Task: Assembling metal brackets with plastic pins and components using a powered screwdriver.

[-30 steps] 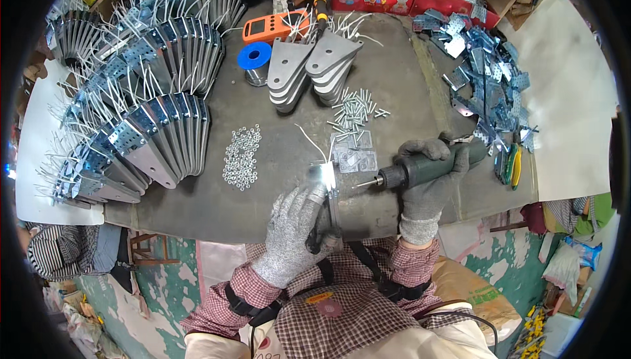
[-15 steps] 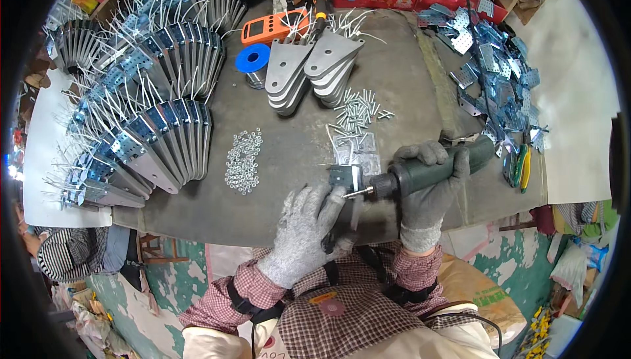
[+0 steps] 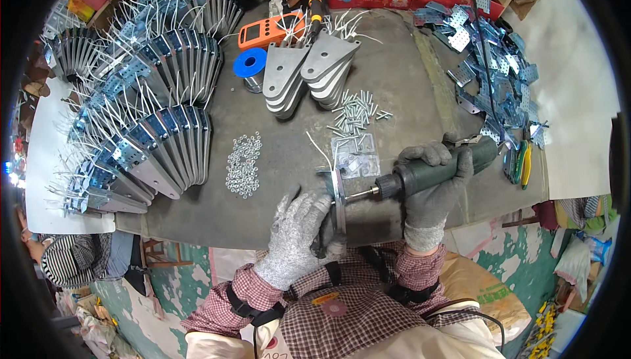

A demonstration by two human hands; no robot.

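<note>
In a grey knit glove, my left hand is closed on a flat grey metal plate standing on edge, with a small bluish metal bracket against its left face. A white wire sticks up from this part. My right hand, gloved too, wraps around a dark green power screwdriver lying level. Its bit meets the plate's right face; the exact contact point is too small to make out. Beyond them lie a heap of screws and a clear plastic bag. Small nuts are spread left of my left hand.
Rows of finished-looking plates with brackets and wires fill the left side. Two stacks of grey plates, a blue solder spool and an orange meter stand farther back. Loose brackets and yellow-green pliers lie right.
The plate has turned edge-up in my left hand, its wire now upright. The screwdriver has shifted slightly right, and its bit now points at the plate's side.
</note>
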